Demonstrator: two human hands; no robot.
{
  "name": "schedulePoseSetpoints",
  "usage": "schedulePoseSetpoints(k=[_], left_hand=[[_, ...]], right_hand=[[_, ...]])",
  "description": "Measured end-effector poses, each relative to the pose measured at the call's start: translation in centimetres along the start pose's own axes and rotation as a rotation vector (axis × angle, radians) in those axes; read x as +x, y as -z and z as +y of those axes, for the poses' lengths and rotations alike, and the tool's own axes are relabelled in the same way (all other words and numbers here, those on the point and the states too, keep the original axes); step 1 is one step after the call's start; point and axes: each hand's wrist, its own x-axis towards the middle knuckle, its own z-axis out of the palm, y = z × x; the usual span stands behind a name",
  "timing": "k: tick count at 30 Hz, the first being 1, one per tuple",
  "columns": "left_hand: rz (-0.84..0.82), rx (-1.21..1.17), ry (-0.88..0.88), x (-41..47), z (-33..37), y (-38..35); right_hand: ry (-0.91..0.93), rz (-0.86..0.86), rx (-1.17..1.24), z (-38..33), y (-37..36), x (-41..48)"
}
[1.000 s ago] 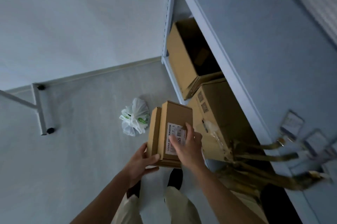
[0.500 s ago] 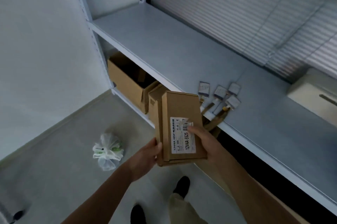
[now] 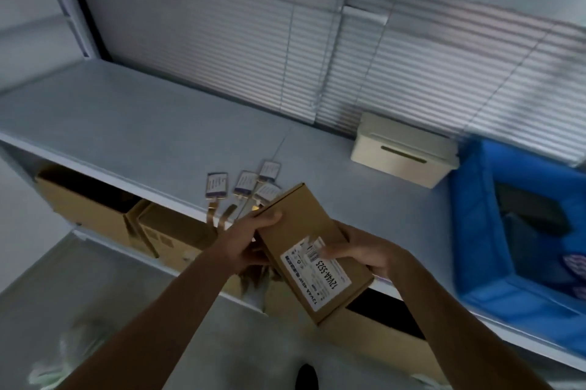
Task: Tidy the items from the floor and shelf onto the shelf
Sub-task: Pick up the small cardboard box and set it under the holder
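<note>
I hold a flat brown cardboard box (image 3: 309, 240) with a white barcode label in both hands, in front of the grey shelf (image 3: 158, 136) at its front edge. My left hand (image 3: 250, 239) grips the box's left side and far corner. My right hand (image 3: 364, 255) grips its right side, fingers over the label. A second box seen earlier beneath it is hidden now. Several small tagged parts with gold ribbon cables (image 3: 244, 186) lie on the shelf just beyond the box. A white plastic bag (image 3: 63, 358) lies blurred on the floor at the lower left.
A cream box (image 3: 402, 151) stands at the back of the shelf, and a blue bin (image 3: 475, 231) sits to its right. Open cardboard boxes (image 3: 95, 209) fill the lower shelf level. Window blinds (image 3: 285, 56) run behind the shelf. My shoe (image 3: 306, 377) shows below.
The view has swung up and right from the floor to the shelf top. The box in my hands has risen to shelf height and turned diagonal.
</note>
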Motion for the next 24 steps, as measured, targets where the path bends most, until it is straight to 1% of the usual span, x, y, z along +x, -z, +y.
schedulePoseSetpoints(k=[1,3,4,5,6,7,9,10,12,13,15,17,20,24], left_hand=[[0.018,-0.049,0.012,1.1,0.1,-1.9],[0.053,-0.148,0.015,3.1,0.2,-5.3],[0.061,-0.204,0.011,3.9,0.3,-6.9],[0.068,-0.257,0.011,4.6,0.1,-8.3],[0.071,-0.301,0.018,5.2,-0.1,-9.6],[0.071,-0.330,0.032,5.6,-0.4,-10.9],[0.087,-0.310,0.041,6.7,-1.1,-12.9],[0.127,-0.246,0.031,7.2,-1.5,-13.6],[0.225,-0.046,0.000,7.8,-1.9,-13.7],[0.236,0.070,-0.029,8.3,-1.7,-14.2],[0.182,0.221,-0.070,9.1,-1.7,-14.5],[0.142,0.300,-0.091,9.8,-1.7,-14.9],[0.170,0.353,-0.097,11.3,-2.0,-15.9],[0.120,0.408,-0.048,13.6,-3.1,-16.7]], right_hand=[[0.028,0.084,-0.041,0.1,2.4,-1.1],[0.069,0.325,-0.058,0.9,6.8,-3.1],[0.042,0.472,0.036,2.1,8.7,-3.7],[0.019,0.584,0.169,3.4,10.0,-3.9],[0.000,0.620,0.303,4.5,10.7,-3.8],[-0.007,0.605,0.410,5.4,11.1,-3.5],[0.000,0.550,0.498,6.3,11.3,-2.7],[0.028,0.552,0.509,6.3,11.3,-2.3],[0.069,0.630,0.489,6.1,11.5,-1.5],[0.082,0.663,0.508,6.2,12.2,-1.2],[0.094,0.691,0.559,6.6,13.2,-0.6],[0.069,0.709,0.581,7.1,13.9,-0.2],[0.038,0.711,0.562,8.2,15.3,0.3],[-0.023,0.742,0.533,9.3,17.1,1.6]])
